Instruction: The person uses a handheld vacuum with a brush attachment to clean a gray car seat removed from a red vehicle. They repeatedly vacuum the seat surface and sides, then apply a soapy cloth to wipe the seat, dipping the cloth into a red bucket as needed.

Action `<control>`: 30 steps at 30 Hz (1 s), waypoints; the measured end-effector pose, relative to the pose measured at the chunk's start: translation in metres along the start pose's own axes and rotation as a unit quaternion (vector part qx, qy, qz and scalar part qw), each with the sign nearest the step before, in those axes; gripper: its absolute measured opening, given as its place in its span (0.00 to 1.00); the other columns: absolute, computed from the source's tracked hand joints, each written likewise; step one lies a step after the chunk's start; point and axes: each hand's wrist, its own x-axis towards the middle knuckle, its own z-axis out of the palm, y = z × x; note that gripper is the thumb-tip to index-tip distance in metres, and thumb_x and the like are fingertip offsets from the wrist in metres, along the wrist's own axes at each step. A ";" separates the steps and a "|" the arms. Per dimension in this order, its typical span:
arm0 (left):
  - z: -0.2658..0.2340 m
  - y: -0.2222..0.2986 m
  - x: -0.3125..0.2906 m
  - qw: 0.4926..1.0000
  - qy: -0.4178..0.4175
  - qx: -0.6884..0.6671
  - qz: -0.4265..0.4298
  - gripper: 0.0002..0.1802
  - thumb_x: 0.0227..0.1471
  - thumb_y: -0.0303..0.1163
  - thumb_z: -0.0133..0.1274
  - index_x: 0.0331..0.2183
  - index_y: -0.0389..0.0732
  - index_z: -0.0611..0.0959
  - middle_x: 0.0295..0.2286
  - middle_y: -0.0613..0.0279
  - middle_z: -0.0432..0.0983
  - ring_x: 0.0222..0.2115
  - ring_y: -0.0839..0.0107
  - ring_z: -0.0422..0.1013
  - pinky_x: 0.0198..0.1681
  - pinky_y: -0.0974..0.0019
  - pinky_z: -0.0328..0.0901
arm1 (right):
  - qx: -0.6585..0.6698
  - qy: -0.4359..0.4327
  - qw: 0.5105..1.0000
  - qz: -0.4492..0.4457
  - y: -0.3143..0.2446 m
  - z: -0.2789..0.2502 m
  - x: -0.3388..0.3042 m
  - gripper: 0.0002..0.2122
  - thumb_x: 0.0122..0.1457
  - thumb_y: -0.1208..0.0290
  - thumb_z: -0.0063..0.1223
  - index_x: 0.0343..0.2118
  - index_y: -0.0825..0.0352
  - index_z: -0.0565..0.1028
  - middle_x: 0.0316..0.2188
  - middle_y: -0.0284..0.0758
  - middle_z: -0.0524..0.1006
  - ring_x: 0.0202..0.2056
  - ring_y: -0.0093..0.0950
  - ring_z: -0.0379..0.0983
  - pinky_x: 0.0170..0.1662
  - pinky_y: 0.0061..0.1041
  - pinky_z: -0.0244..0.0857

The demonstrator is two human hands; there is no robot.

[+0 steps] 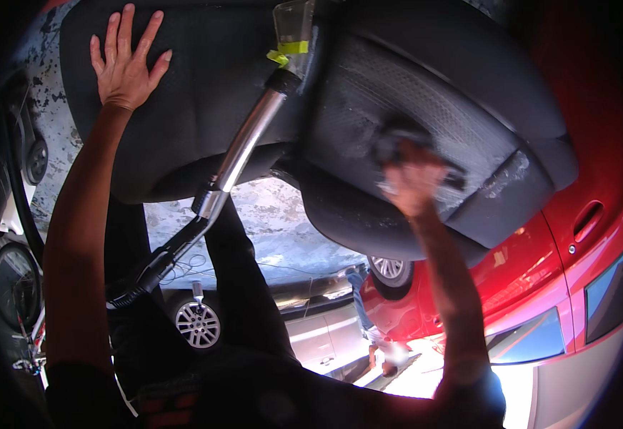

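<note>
One palm spread flat, the other hand gripping a dark object on a streaked seat

A black car seat (pixel 326 136) lies across the far side of the scene, its two sections side by side. The person's left hand (pixel 127 71) rests palm down on the left section (pixel 204 93), fingers spread wide. Over on the right section (pixel 433 79), the right hand (pixel 415 179) is closed around a dark object (pixel 401 136) set against the grey textured panel (pixel 469 118). That hand is blurred, so I can't tell the object's exact shape. Whitish streaks run over the panel, with a paler patch (pixel 508 174) just right of the hand.

Between the two arms a shiny metal tube (pixel 247 143) slants toward the join of the sections, ending in a clear nozzle (pixel 293 21) wrapped with yellow-green tape (pixel 295 48). Its near end meets a black handle (pixel 165 261). A red car (pixel 526 264) stands at the right; well apart from the hands, another person (pixel 361 307) is near its wheel (pixel 390 269). A silver-spoked wheel (pixel 198 324) shows between the person's dark-clad legs.
</note>
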 end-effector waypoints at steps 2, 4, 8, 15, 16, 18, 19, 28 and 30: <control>0.006 -0.001 0.002 1.000 -0.005 -0.005 0.006 0.42 0.64 0.62 0.53 0.73 0.77 0.58 0.76 0.67 0.43 0.76 0.62 0.40 0.72 0.32 0.42 | 0.002 0.033 0.998 -0.052 -0.076 0.033 0.068 0.10 0.60 0.55 0.63 0.41 0.51 0.81 0.61 0.31 0.74 0.56 0.34 0.69 0.54 0.44 0.68; 0.007 -0.009 0.004 1.000 0.006 -0.013 0.013 0.42 0.64 0.62 0.53 0.73 0.77 0.58 0.76 0.67 0.43 0.76 0.62 0.41 0.72 0.32 0.42 | 0.022 -0.097 0.994 -0.051 -0.123 0.060 0.099 0.09 0.54 0.60 0.62 0.38 0.49 0.80 0.61 0.28 0.72 0.59 0.35 0.68 0.59 0.43 0.65; 0.007 -0.006 -0.006 1.000 0.005 -0.013 0.013 0.41 0.64 0.64 0.51 0.73 0.78 0.58 0.76 0.69 0.43 0.75 0.62 0.41 0.72 0.32 0.41 | 0.121 -0.139 0.977 -0.103 -0.078 0.010 0.034 0.12 0.53 0.63 0.61 0.42 0.47 0.81 0.60 0.30 0.73 0.63 0.36 0.66 0.63 0.43 0.65; 0.008 -0.006 -0.001 1.000 0.018 -0.022 0.011 0.39 0.65 0.65 0.49 0.73 0.79 0.58 0.75 0.69 0.45 0.75 0.61 0.43 0.71 0.31 0.42 | 0.085 -0.248 0.958 0.115 0.017 -0.100 -0.176 0.25 0.50 0.55 0.73 0.51 0.53 0.79 0.61 0.41 0.71 0.62 0.46 0.66 0.59 0.55 0.61; 0.009 -0.006 -0.001 0.999 0.021 -0.025 0.013 0.40 0.65 0.65 0.49 0.73 0.79 0.57 0.75 0.69 0.45 0.75 0.61 0.43 0.71 0.31 0.42 | 0.085 -0.266 0.948 0.151 0.010 -0.096 -0.186 0.27 0.50 0.54 0.74 0.53 0.54 0.78 0.61 0.42 0.71 0.62 0.47 0.66 0.60 0.56 0.60; 0.006 -0.005 0.000 0.999 0.021 -0.027 0.019 0.40 0.65 0.65 0.50 0.73 0.79 0.57 0.75 0.68 0.45 0.75 0.61 0.43 0.71 0.31 0.42 | 0.064 -0.207 0.968 0.124 -0.063 -0.066 -0.125 0.32 0.44 0.52 0.76 0.54 0.54 0.78 0.59 0.44 0.71 0.61 0.48 0.65 0.59 0.57 0.58; 0.007 -0.008 -0.007 1.000 0.017 -0.017 0.011 0.40 0.65 0.64 0.50 0.73 0.79 0.57 0.75 0.68 0.44 0.75 0.61 0.42 0.71 0.31 0.42 | 0.091 -0.326 0.926 0.166 -0.089 -0.058 -0.070 0.36 0.41 0.51 0.77 0.55 0.54 0.77 0.59 0.43 0.71 0.61 0.46 0.66 0.58 0.54 0.59; 0.006 -0.011 -0.004 1.000 -0.001 -0.006 0.012 0.41 0.64 0.65 0.49 0.74 0.78 0.56 0.75 0.66 0.43 0.75 0.61 0.41 0.72 0.32 0.41 | 0.176 -0.224 0.954 0.097 -0.119 -0.027 -0.038 0.27 0.46 0.49 0.71 0.49 0.53 0.82 0.51 0.42 0.77 0.56 0.45 0.72 0.57 0.53 0.63; 0.006 -0.006 -0.005 1.000 0.003 -0.007 0.011 0.41 0.65 0.65 0.49 0.74 0.77 0.56 0.75 0.66 0.45 0.75 0.60 0.42 0.72 0.31 0.42 | 0.208 -0.196 0.952 0.105 -0.042 -0.072 -0.105 0.29 0.43 0.53 0.75 0.51 0.54 0.81 0.53 0.41 0.78 0.55 0.45 0.73 0.58 0.52 0.64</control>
